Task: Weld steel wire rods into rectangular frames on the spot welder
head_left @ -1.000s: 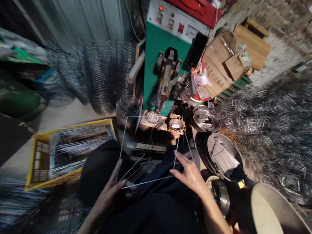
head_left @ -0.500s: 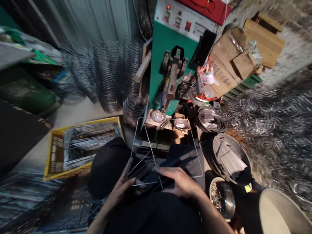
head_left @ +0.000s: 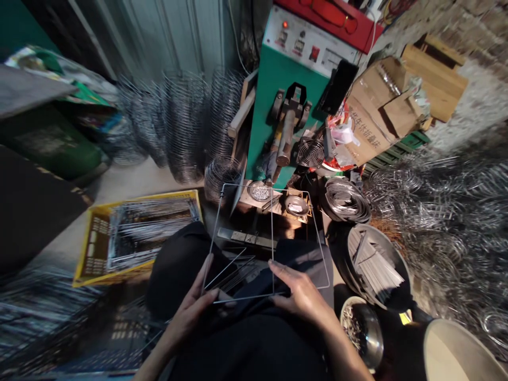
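Note:
A thin rectangular wire frame (head_left: pixel 322 248) is held over my lap, its far side in front of the green machine. My left hand (head_left: pixel 198 301) is closed around the frame's near left corner. A straight wire rod (head_left: pixel 272 227) runs across the middle of the frame from its near side to its far side. My right hand (head_left: pixel 297 291) pinches this rod near its lower end, thumb and forefinger on it. More loose wire pieces (head_left: pixel 238 272) lie on my lap under the frame.
A green machine (head_left: pixel 293 69) with a metal electrode arm stands ahead. Left is a yellow crate (head_left: pixel 91 254) of wire frames, with wire ring stacks (head_left: pixel 184 132) behind. To the right are a bucket of flat strips (head_left: pixel 377 264), a metal bowl (head_left: pixel 373 333) and piled wire parts (head_left: pixel 444 201).
My right hand has shifted the rod's far end to the right, so it stands straighter across the frame's middle. The left hand keeps its hold, and the view has tilted slightly.

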Available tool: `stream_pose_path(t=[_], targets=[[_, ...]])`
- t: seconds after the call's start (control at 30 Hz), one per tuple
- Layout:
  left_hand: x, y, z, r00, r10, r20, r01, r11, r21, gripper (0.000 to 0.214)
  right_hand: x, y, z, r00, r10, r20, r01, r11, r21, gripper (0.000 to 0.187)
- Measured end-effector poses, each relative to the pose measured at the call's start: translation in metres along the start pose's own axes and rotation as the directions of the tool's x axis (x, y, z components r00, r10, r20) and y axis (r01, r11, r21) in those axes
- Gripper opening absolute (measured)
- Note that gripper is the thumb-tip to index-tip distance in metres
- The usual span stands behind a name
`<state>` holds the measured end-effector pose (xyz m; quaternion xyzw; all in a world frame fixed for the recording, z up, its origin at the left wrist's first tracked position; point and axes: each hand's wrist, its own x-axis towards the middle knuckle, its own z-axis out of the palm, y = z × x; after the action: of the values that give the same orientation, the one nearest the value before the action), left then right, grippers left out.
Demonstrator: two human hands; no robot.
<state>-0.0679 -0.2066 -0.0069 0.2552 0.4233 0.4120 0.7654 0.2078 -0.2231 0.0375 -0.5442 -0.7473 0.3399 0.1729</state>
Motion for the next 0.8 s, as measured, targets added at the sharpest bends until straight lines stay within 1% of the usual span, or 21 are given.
stream_pose_path(t=[0.07,0.23,0.4,0.57,0.8], targets=[[-0.001,0.0,0.001,1.0,0.016,-0.006,-0.016,1.0,0.009,0.109,-0.002,-0.001,0.0,1.0,-0.006,-0.01,0.006,1.0,-0.004,0.08],[-0.002,0.001,0.005,0.999,0.018,0.047,-0.019,1.0,0.021,0.108,-0.002,-0.004,-0.004,1.0,0.005,-0.019,-0.005,1.0,-0.009,0.082],[-0.002,0.003,0.006,0.999,0.01,0.044,-0.01,1.0,-0.014,0.111,0.0,-0.005,-0.008,1.0,0.01,-0.009,-0.01,1.0,0.016,0.083],[0.001,0.002,0.005,0.998,0.017,0.063,-0.017,1.0,0.002,0.109,0.003,-0.005,-0.009,1.0,0.019,-0.005,-0.019,0.999,0.028,0.082],[0.004,0.005,0.004,0.998,0.011,0.056,-0.011,1.0,0.009,0.106,0.006,-0.001,-0.011,1.0,0.014,0.004,-0.014,0.999,0.038,0.083]])
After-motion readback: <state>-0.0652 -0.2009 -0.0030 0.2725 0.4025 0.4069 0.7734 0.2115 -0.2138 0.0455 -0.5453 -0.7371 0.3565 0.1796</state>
